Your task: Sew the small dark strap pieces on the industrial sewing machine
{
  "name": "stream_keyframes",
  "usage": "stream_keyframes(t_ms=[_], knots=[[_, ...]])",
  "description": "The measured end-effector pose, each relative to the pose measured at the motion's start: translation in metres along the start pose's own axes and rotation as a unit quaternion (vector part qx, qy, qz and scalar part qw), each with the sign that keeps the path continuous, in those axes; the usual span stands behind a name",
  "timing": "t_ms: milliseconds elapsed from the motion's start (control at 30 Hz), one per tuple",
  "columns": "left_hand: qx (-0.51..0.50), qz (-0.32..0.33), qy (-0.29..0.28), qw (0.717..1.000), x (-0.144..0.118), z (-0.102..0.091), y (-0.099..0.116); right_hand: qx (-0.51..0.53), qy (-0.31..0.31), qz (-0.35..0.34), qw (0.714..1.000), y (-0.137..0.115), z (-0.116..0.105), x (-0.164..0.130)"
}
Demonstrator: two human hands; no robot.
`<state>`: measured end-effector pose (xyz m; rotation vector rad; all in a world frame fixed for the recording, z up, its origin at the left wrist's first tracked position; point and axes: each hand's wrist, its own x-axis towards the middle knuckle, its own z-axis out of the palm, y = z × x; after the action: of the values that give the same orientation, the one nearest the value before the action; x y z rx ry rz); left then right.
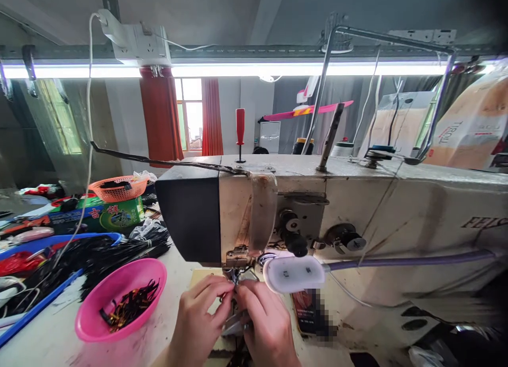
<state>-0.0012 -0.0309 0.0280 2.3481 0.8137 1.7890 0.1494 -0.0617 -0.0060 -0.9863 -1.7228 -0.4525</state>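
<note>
Both of my hands meet right below the needle area of a sewing machine (pixel 397 213). My left hand (pixel 200 316) has its thumb and fingers pinched together at the presser foot (pixel 235 275). Close against it on the right, my right hand (pixel 268 319) is curled with its fingertips at the same spot. Whatever sits between the fingertips is too small and covered to make out. Dark strips (pixel 238 355) show below, between my wrists. A lit white lamp (pixel 293 274) on a purple flexible neck hangs just above my right hand.
A pink bowl (pixel 85 316) with small black and gold pieces stands on the left. Behind it lie bundles of black strips (pixel 130 250) and an orange basket (pixel 137 191). A phone (pixel 307 314) lies right of my hands. A red screwdriver (pixel 240 126) stands on the machine.
</note>
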Motion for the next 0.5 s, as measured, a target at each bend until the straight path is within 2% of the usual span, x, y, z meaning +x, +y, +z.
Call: stream_keyframes(t_ms=[100, 200, 333, 500], knots=[[0.058, 0.057, 0.016, 0.997, 0.000, 0.003, 0.002, 0.004, 0.001, 0.007, 1.000, 0.000, 0.003, -0.010], [0.091, 0.087, 0.015, 0.992, 0.000, 0.003, 0.001, -0.009, -0.003, -0.024, 1.000, 0.005, 0.006, -0.017], [0.089, 0.123, -0.023, 0.988, 0.000, -0.001, 0.000, -0.034, -0.023, -0.024, 0.999, 0.011, 0.007, -0.012], [0.064, 0.129, -0.088, 0.986, -0.009, -0.004, -0.006, 0.026, -0.009, -0.013, 1.000, 0.016, 0.007, -0.012]])
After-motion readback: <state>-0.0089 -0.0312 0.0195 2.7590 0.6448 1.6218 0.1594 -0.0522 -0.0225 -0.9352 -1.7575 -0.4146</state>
